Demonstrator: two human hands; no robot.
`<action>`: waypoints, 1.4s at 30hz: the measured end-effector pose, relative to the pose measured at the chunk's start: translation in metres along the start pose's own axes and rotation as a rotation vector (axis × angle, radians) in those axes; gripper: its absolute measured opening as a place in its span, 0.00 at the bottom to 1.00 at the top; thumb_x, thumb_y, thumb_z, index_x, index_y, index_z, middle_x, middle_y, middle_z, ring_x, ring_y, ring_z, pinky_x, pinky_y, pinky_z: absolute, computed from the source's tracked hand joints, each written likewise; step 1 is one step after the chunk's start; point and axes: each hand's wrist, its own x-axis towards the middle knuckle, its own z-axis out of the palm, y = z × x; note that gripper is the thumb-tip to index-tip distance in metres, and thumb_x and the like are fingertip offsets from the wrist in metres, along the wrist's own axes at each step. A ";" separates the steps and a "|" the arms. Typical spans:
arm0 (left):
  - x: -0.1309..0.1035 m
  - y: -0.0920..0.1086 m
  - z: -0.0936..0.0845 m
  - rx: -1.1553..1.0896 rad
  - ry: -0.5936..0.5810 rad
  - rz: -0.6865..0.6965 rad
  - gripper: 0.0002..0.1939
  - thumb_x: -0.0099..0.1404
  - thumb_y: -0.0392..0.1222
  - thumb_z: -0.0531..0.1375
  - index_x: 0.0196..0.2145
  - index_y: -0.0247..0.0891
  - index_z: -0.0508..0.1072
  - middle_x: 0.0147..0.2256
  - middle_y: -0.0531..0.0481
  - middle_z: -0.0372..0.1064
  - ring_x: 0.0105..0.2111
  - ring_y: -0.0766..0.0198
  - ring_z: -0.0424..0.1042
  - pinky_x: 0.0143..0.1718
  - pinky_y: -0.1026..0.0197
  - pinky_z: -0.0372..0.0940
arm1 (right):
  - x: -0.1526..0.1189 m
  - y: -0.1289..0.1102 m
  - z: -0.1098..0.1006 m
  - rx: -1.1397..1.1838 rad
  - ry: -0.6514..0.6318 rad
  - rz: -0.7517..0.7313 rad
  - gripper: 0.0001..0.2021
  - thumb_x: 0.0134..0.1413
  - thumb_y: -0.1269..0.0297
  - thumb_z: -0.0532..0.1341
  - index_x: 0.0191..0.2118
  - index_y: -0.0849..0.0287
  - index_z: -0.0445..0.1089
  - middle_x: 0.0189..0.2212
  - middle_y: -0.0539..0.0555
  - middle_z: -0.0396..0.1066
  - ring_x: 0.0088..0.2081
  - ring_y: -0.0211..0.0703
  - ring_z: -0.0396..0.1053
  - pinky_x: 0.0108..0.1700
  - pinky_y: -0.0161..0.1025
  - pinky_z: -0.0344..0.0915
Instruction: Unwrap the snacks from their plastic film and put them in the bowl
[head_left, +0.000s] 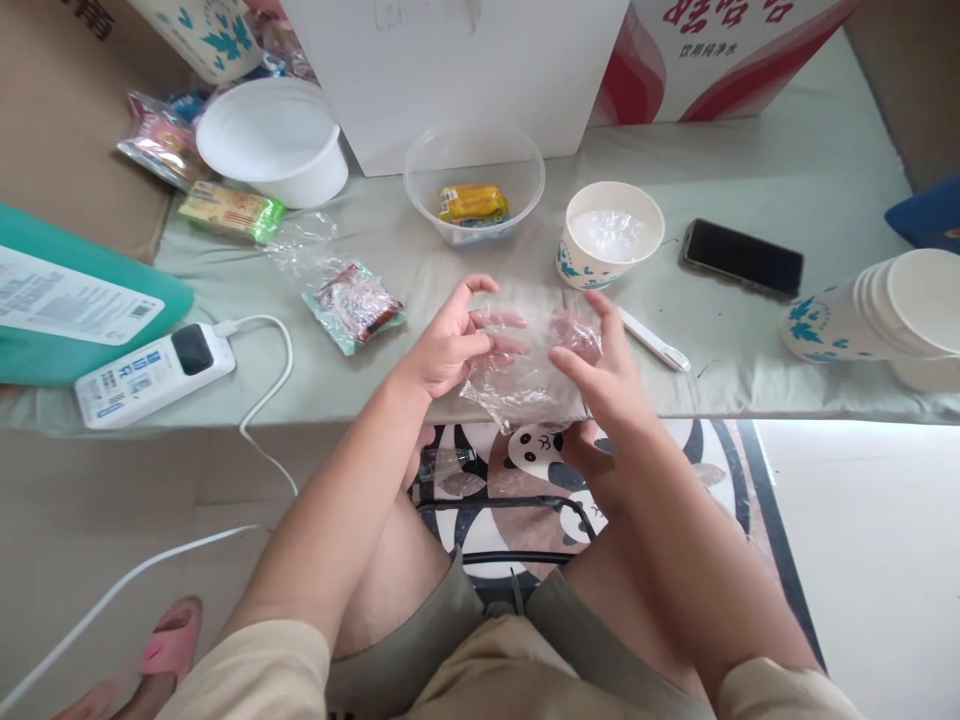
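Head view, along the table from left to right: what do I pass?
Power bank → wrapped snack → left hand → clear bag → right hand → phone → cup stack.

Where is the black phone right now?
The black phone lies flat on the table, right of centre in the head view, between the paper cup and the stack of cups at the right edge.
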 end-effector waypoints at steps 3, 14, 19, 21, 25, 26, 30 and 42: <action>0.001 -0.001 0.000 -0.072 0.023 -0.023 0.33 0.54 0.38 0.69 0.56 0.45 0.64 0.43 0.48 0.80 0.39 0.55 0.82 0.41 0.55 0.76 | 0.002 -0.009 0.005 -0.062 -0.046 0.149 0.12 0.51 0.56 0.67 0.38 0.55 0.70 0.34 0.54 0.76 0.37 0.46 0.74 0.43 0.45 0.73; 0.002 -0.002 0.002 0.145 -0.001 -0.133 0.11 0.56 0.39 0.68 0.39 0.41 0.75 0.21 0.59 0.70 0.18 0.68 0.71 0.20 0.66 0.66 | -0.001 0.004 -0.008 0.094 -0.054 0.108 0.13 0.54 0.56 0.64 0.45 0.51 0.71 0.20 0.42 0.63 0.20 0.35 0.58 0.24 0.34 0.56; 0.002 0.003 -0.003 0.073 -0.087 -0.074 0.11 0.56 0.49 0.64 0.27 0.38 0.76 0.21 0.50 0.72 0.22 0.63 0.72 0.23 0.61 0.68 | 0.001 -0.002 -0.016 0.287 -0.156 0.035 0.11 0.50 0.52 0.61 0.30 0.54 0.74 0.26 0.51 0.70 0.26 0.41 0.65 0.29 0.40 0.63; 0.005 0.001 -0.005 0.149 -0.046 0.013 0.15 0.57 0.51 0.62 0.22 0.37 0.75 0.23 0.47 0.72 0.24 0.63 0.71 0.26 0.61 0.68 | 0.000 -0.006 -0.017 0.209 -0.217 0.010 0.18 0.53 0.47 0.57 0.26 0.55 0.73 0.28 0.55 0.71 0.30 0.45 0.68 0.33 0.43 0.66; 0.011 -0.009 -0.006 0.383 0.158 0.226 0.11 0.50 0.39 0.69 0.33 0.40 0.75 0.34 0.51 0.75 0.29 0.67 0.70 0.32 0.64 0.67 | -0.003 -0.004 -0.012 -0.077 -0.014 0.095 0.13 0.48 0.54 0.67 0.35 0.53 0.67 0.26 0.46 0.66 0.26 0.38 0.62 0.31 0.37 0.61; 0.012 -0.011 -0.004 0.431 0.250 0.312 0.14 0.51 0.36 0.69 0.36 0.41 0.74 0.37 0.52 0.75 0.32 0.67 0.71 0.36 0.63 0.68 | -0.003 -0.003 -0.010 -0.071 0.063 0.118 0.17 0.46 0.57 0.69 0.41 0.52 0.65 0.26 0.44 0.66 0.25 0.37 0.61 0.30 0.36 0.60; 0.005 -0.018 0.009 0.665 0.560 0.634 0.04 0.62 0.37 0.62 0.35 0.42 0.71 0.37 0.50 0.71 0.40 0.62 0.72 0.48 0.58 0.68 | -0.005 0.000 -0.003 0.017 0.153 0.147 0.14 0.47 0.59 0.67 0.38 0.54 0.65 0.27 0.45 0.65 0.27 0.36 0.61 0.32 0.35 0.59; -0.003 -0.029 0.030 0.352 0.022 0.164 0.09 0.62 0.47 0.66 0.36 0.39 0.78 0.31 0.51 0.73 0.32 0.65 0.70 0.35 0.62 0.65 | -0.012 0.005 0.009 0.105 0.045 0.016 0.16 0.54 0.51 0.68 0.43 0.52 0.68 0.40 0.52 0.73 0.38 0.42 0.70 0.41 0.41 0.68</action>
